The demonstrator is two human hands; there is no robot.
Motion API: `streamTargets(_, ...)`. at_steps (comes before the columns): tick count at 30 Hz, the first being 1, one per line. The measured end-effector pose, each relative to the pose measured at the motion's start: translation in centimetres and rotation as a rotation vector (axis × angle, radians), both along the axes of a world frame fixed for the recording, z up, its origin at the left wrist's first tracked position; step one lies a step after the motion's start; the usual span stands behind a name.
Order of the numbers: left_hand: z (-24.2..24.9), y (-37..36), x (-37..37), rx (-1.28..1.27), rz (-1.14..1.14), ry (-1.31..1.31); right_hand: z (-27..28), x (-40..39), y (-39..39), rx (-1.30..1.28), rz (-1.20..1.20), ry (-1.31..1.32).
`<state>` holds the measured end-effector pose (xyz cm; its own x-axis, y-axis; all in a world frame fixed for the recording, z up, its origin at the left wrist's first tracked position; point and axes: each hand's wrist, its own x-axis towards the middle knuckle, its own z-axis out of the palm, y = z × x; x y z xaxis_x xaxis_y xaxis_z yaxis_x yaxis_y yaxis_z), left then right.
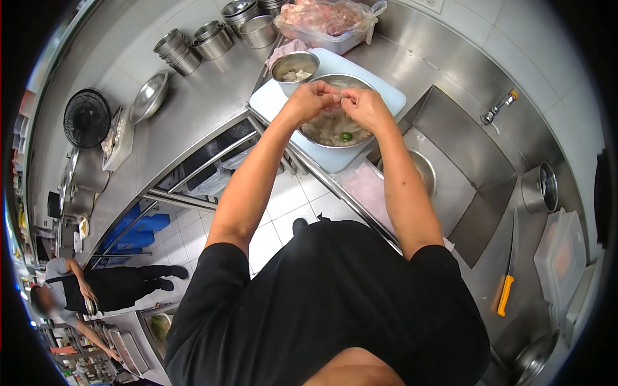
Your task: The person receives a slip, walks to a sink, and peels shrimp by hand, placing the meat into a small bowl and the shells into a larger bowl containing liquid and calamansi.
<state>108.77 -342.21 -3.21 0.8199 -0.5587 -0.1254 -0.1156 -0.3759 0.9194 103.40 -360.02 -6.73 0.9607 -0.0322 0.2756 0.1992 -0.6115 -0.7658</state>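
Left hand (313,100) and right hand (364,106) meeting fingertip to fingertip, pinching a small pale piece of food (338,98) (too small to identify), above a wide round steel bowl (335,122) on a pale blue cutting board (335,157), small steel bowl (295,65) just beside

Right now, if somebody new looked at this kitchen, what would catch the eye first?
First, the left hand and right hand, meeting over a big metal bowl on a pale cutting board, pinching a small piece of food. Next, the orange-handled knife lying on the counter at the right, beside the sink.
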Motion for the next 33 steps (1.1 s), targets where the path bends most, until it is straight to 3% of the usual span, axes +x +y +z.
streamTargets(4,-0.2,-0.2,-0.2,-0.034,-0.023,-0.009,1.2,-0.9,-0.4,0.158,0.047,0.116)
streamTargets(8,-1.7,0.4,0.0,-0.4,-0.07,0.266,0.9,-1.2,-1.2,0.39,0.116,0.184)
streamTargets(11,-2.9,0.0,-0.7,-0.673,-0.004,0.443,-1.3,0.0,-0.9,0.475,0.096,0.012)
streamTargets(14,-4.0,-1.0,-1.5,-0.806,0.132,0.507,-0.6,-0.3,-0.1,0.307,0.137,-0.225)
streamTargets(17,-2.6,-0.9,-2.7,-0.676,0.038,0.44,-0.3,-0.4,-0.1,0.114,-0.018,-0.197)
streamTargets(19,-3.0,0.1,-1.5,-0.393,-0.105,-0.147,0.1,-0.5,-0.3,0.035,-0.051,-0.182)
streamTargets(21,-2.9,-0.5,-0.9,-0.155,-0.018,-0.23,-0.9,0.4,-0.5,-0.006,-0.043,-0.278)
streamTargets(22,-3.0,-0.5,-0.5,-0.026,0.037,-0.464,-0.8,0.3,-0.6,-0.033,-0.048,-0.324)
streamTargets(26,-0.7,-0.9,-1.1,-0.215,0.12,-0.136,-0.7,-0.5,-0.1,0.055,-0.005,-0.289)
streamTargets(29,0.1,-1.2,-0.9,-0.37,0.059,0.056,0.3,-1.4,-0.2,0.148,0.108,-0.059)
streamTargets(33,-0.1,-2.1,0.0,-0.457,0.065,0.211,1.5,-2.0,-0.6,0.088,0.091,-0.118)
